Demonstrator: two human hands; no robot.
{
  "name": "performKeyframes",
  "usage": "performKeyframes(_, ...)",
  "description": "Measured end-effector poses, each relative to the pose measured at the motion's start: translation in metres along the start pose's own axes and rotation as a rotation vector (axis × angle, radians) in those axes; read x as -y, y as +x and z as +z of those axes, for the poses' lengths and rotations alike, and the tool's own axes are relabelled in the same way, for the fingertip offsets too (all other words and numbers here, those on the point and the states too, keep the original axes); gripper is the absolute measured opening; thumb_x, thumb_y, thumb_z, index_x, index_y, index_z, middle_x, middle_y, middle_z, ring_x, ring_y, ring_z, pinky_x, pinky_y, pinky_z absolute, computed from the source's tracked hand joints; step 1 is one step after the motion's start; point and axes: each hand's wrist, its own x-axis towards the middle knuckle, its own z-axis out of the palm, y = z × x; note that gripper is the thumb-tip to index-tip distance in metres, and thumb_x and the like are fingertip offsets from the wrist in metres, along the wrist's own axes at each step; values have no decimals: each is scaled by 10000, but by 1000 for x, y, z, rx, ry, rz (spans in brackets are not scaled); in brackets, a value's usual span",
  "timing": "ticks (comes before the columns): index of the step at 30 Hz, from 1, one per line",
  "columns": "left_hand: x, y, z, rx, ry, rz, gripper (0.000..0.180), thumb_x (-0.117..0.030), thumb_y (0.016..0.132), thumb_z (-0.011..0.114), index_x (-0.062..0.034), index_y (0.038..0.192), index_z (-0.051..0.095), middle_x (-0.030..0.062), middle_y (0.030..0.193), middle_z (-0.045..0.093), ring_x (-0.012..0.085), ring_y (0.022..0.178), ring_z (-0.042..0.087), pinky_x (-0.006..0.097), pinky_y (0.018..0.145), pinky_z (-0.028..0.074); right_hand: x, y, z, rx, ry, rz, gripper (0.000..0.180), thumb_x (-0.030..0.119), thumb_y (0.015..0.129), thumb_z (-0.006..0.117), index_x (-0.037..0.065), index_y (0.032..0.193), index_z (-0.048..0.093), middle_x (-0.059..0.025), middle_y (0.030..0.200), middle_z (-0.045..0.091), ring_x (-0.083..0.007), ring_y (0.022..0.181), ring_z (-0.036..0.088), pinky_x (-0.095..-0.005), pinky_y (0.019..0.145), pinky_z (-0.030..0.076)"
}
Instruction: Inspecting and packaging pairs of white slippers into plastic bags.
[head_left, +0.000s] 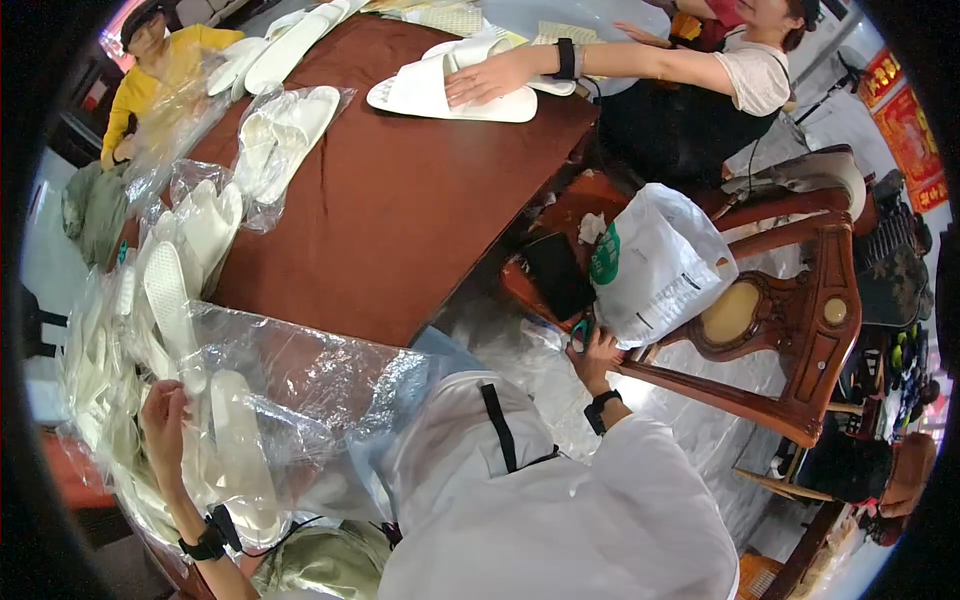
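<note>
Surface: dark red-brown desk (400,200), glossy, running from lower left toward the top of the view. Its middle is bare wood; goods are crowded along the left edge and far end.

Left hand (165,420): raised at the lower left, fingers curled onto a clear plastic bag (300,400) that drapes over the near desk corner. Grip looks closed on the film, though the crumpled plastic hides the fingertips. White slippers (240,450) lie inside this bag, just beside the hand. Black wrist strap (210,540) on the forearm.

Right hand (597,352): stretched out to the right, off the desk, fingers folded around a small teal-handled tool (583,330), likely scissors; blades not discernible. It sits at the seat edge of a carved wooden chair (800,340), touching or just under a white plastic bag (655,265) with green print that rests on the seat. A black flat object (558,275) lies next to that bag.

More loose white slippers (185,270) are stacked along the left desk edge; another bagged pair (285,135) lies further up.

Far end: a second person's hand (490,80) presses flat on a white slipper pair (450,90). A third person in a yellow top (160,80) sits at the upper left corner.

Room: pale floor (700,440) under plastic sheeting to the right, red hangings (910,130) on the far right wall
</note>
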Motion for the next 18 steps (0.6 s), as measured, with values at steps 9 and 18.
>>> performKeyframes(9, -14, 3, 9, -40, 40, -1, 176, -128, 943, 556, -8, 1039, 641, -11, 835, 616, 51, 757, 549, 208, 636, 434, 1, 23, 35, 44, -84, 25, 835, 343, 774, 691, 12, 1425, 285, -298, 1396, 320, -476, 1292, 295, -529, 1090, 252)
performKeyframes(18, -35, 4, 34, -39, -50, 36, 167, -82, 928, 555, -28, 1048, 657, 3, 853, 659, 67, 752, 575, 220, 638, 465, 24, 36, 4, -38, -15, 102, 604, 446, 903, 533, 59, 1355, 431, -250, 1380, 397, -436, 1245, 380, -510, 1030, 318)
